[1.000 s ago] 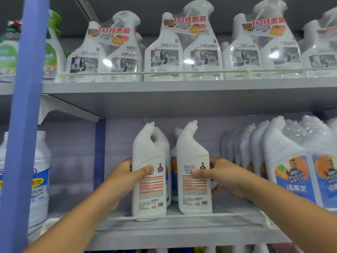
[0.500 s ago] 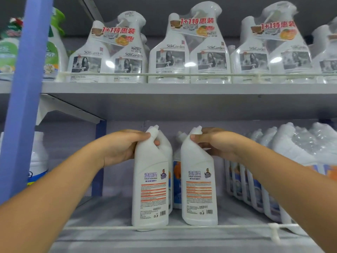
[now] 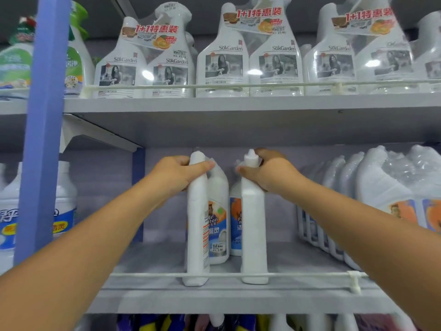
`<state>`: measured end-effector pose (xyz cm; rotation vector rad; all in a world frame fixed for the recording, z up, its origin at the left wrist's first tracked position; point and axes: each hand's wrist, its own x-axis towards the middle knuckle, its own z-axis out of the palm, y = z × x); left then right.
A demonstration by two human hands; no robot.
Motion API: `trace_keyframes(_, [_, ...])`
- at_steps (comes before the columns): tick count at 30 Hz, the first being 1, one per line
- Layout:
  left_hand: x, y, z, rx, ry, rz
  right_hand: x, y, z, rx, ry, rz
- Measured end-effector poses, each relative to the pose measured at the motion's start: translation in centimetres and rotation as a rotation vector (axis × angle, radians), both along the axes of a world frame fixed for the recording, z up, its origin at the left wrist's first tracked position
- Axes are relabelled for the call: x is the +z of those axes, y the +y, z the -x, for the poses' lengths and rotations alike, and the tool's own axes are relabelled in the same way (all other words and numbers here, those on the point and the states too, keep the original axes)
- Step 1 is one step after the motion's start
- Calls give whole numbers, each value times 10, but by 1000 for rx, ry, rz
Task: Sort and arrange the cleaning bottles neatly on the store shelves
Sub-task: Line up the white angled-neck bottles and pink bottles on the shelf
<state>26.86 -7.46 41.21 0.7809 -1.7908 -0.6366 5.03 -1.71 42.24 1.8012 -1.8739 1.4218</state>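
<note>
White bottles (image 3: 254, 223); grey shelf (image 3: 214, 299); blue post (image 3: 43, 139).

Both front bottles, left bottle (image 3: 196, 225) and right bottle (image 3: 254, 225), have been turned from label-forward to narrow edge forward; hands have moved up to their necks.

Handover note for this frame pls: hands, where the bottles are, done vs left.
Left hand: grips the neck of the left front bottle.
Right hand: grips the neck of the right front bottle.
Both bottles stand on the lower shelf just behind the front rail, narrow side towards the camera, labels not facing out. Two more bottles stand behind them, labels forward. A packed row fills the right side.
Done: both bottles are on the shelf.
Left: probably turn the labels forward, line up with the row, release.
</note>
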Motion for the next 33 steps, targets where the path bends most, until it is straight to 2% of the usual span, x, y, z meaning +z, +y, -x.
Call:
trace_keyframes(3, [-7,6,14,183,-70,125,1,-1,-7,-72,70,-5])
trace_keyframes(5, [-10,9,18,237,-115,166,5,4,-7,41,-22,-91])
trace_keyframes(8, [-11,10,7,131,-171,110,7,18,6,311,-180,-270])
trace_keyframes(10, [-10,8,-8,6,-240,78,8,26,15,346,-183,-320])
trace_keyframes(13, [-10,4,-26,-206,-331,13,6,28,16,249,-159,-248])
trace_keyframes(15, [-12,3,-29,-248,-363,16,3,25,11,182,-165,-178])
trace_keyframes(17, [-17,4,-27,-194,-358,70,-1,17,9,94,-103,-131])
trace_keyframes(20, [-27,8,-17,-42,-343,201,-7,7,10,-88,120,-72])
trace_keyframes(21, [-31,10,-15,-10,-335,236,-9,7,11,-81,117,-66])
trace_keyframes(23, [-38,11,-15,16,-342,275,-14,13,18,64,-8,-115])
trace_keyframes(26, [-50,11,-23,60,-429,257,-27,22,36,322,-214,-303])
trace_keyframes(29, [-57,10,-25,88,-449,239,-38,22,46,373,-241,-369])
trace_keyframes(33, [-58,4,-18,62,-412,248,-42,17,40,369,-265,-317])
